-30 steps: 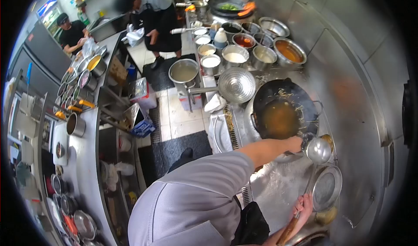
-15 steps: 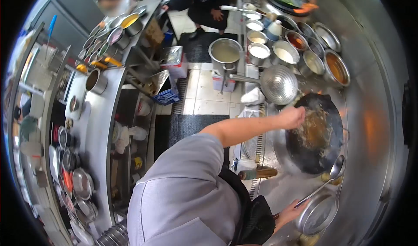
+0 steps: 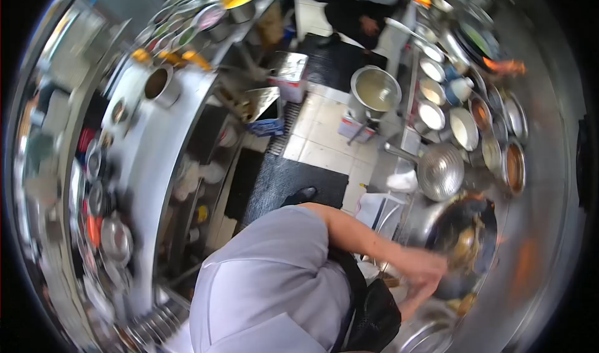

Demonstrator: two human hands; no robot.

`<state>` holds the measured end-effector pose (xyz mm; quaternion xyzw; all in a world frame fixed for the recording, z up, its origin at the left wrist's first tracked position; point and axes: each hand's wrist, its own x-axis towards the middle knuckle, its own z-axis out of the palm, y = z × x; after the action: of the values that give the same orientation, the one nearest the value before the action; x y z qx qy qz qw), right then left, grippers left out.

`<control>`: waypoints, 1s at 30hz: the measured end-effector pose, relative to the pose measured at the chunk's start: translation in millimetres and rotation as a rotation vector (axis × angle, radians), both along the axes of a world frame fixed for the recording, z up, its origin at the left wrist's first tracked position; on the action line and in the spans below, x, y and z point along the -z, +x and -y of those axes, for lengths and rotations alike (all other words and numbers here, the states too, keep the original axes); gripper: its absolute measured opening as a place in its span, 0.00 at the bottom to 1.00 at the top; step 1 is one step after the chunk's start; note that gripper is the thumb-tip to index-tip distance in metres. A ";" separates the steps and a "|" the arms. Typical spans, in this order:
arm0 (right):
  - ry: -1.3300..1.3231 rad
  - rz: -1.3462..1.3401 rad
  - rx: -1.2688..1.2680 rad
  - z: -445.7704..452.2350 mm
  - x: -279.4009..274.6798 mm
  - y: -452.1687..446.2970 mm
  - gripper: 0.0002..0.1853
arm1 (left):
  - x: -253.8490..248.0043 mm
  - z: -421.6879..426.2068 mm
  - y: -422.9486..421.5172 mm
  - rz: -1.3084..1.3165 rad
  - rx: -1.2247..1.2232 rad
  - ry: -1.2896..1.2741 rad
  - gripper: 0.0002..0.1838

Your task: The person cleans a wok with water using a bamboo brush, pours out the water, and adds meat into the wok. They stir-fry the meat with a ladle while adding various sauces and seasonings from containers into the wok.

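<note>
My left hand (image 3: 430, 264) is smeared by motion at the near edge of the black wok (image 3: 444, 228); its fingers cannot be made out. Just below it, my right hand (image 3: 413, 298) is partly covered by the left and also blurred. The two hands overlap in the view, and whether they touch is unclear. A rounded pale shape inside the wok looks like the bowl of the ladle (image 3: 465, 247), its handle running toward my right hand. Brownish food lies in the wok. A round metal pan (image 3: 430, 337) sits below my hands.
A perforated strainer (image 3: 440, 172) rests beyond the wok. Behind it stand several bowls of sauces and powders, such as a white one (image 3: 463, 128). Flames (image 3: 504, 66) show at a far burner. A large pot (image 3: 374, 94) stands in the aisle, where a person (image 3: 365, 25) bends down. A steel counter (image 3: 156, 141) runs along the left.
My left hand has come back from over the wok toward my right hand. The ladle has left its place above the metal pan. My view has turned and shifted.
</note>
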<state>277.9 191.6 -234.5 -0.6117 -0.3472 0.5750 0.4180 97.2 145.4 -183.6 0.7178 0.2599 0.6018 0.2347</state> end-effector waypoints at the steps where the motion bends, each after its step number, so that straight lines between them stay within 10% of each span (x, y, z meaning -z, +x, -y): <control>1: 0.145 0.228 0.100 21.1 -4.8 7.2 0.16 | -5.8 -14.4 -20.7 0.010 -0.020 -0.120 0.06; 2: 0.446 0.366 0.152 19.3 83.5 69.2 0.25 | -18.1 -20.6 -54.0 -0.048 -0.061 -0.113 0.06; 3: 0.536 1.100 -0.121 47.1 81.5 83.0 0.27 | -12.4 -30.5 -71.2 -0.113 -0.151 -0.321 0.09; 5: 0.079 1.470 -0.253 89.5 122.2 85.4 0.28 | -33.7 -42.4 -110.5 -0.335 -0.188 -0.713 0.13; 6: -0.024 1.176 -0.137 109.7 76.4 30.8 0.33 | -14.8 -46.4 -125.0 -0.263 -0.223 -0.564 0.13; 10: -0.339 1.425 -0.065 117.1 135.2 13.9 0.48 | -17.6 -57.4 -168.3 -0.421 -0.178 -0.437 0.09; 17: -0.363 0.734 0.174 135.6 135.2 41.9 0.53 | -3.7 -60.3 -174.3 -0.677 -0.169 -0.510 0.15; 23: -0.068 -0.424 0.691 134.1 17.0 67.9 0.21 | -3.9 -60.1 -159.2 -0.775 -0.107 -0.621 0.16; 27: 0.053 -0.552 0.436 57.6 -59.6 104.0 0.21 | 21.4 -68.4 -145.4 -0.744 -0.072 -0.637 0.17; 30: 0.108 -0.051 0.338 -16.7 -65.2 85.9 0.25 | -1.1 -67.4 -132.6 -0.779 -0.107 -0.696 0.17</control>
<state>363.8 208.3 -169.3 -0.6233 -0.2592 0.4922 0.5497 -35.4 212.8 -182.5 0.7536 0.5487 0.1794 0.3143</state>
